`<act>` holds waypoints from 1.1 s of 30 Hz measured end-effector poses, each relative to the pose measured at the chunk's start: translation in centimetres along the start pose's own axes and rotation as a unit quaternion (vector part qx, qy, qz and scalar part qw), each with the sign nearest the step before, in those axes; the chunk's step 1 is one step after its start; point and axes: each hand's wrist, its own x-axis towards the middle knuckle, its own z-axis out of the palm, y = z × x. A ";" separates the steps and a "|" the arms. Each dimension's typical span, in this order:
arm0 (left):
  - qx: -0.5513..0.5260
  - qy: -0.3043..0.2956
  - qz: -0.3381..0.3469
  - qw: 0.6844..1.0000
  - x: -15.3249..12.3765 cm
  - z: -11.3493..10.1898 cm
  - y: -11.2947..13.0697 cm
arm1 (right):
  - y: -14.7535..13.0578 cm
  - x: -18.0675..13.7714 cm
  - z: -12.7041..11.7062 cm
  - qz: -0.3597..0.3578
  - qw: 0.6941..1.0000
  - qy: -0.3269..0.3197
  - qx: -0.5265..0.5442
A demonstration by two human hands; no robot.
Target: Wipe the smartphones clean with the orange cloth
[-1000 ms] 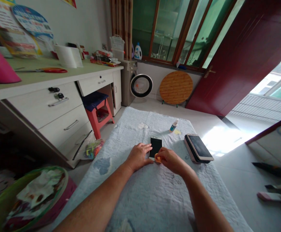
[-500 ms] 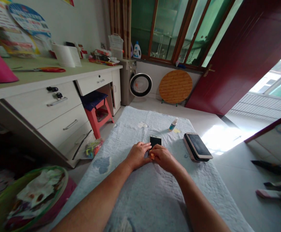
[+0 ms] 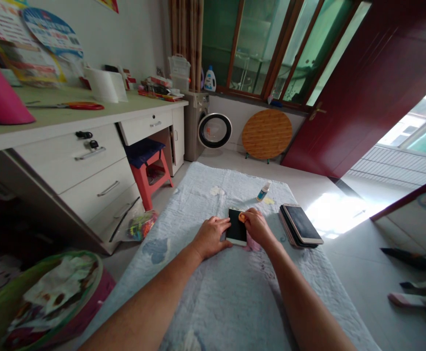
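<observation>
A white-framed smartphone (image 3: 237, 231) lies face up on the cloth-covered table, its dark screen showing between my hands. My left hand (image 3: 212, 235) holds it along the left edge, fingers on the upper side and thumb by the bottom corner. Pinched in my right hand (image 3: 257, 226) is a small soft-looking orange piece (image 3: 242, 217), pressed to the upper right of the screen; its exact kind is unclear. A pink cloth (image 3: 253, 243) lies under my right wrist, beside the phone. Farther back stands a small spray bottle (image 3: 263, 191).
Right of my hands rests a stack of phones or tablets (image 3: 302, 224). The table's patterned blue cover (image 3: 213, 302) reaches toward me. To the left are a desk with drawers (image 3: 88, 165), a red stool (image 3: 149, 173) and a filled bin (image 3: 57, 297).
My right hand has moved from the phone's lower part up to the upper right of its screen, with the orange piece. More screen and the pink cloth now show. My left hand stays put.
</observation>
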 end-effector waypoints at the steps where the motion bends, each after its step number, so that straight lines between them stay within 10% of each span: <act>1: 0.002 0.000 0.002 1.000 0.0 0.0 0.0 | 0.0 0.4 0.0 -0.001 1.000 -0.002 -0.007; 22: -0.018 -0.005 -0.008 1.000 0.1 0.0 -0.1 | -4.4 -3.7 -0.7 -0.119 0.981 -0.093 0.117; 33: -0.021 -0.060 0.004 0.998 0.2 -0.8 -0.5 | -3.5 -5.2 -3.4 -0.062 0.983 -0.140 0.103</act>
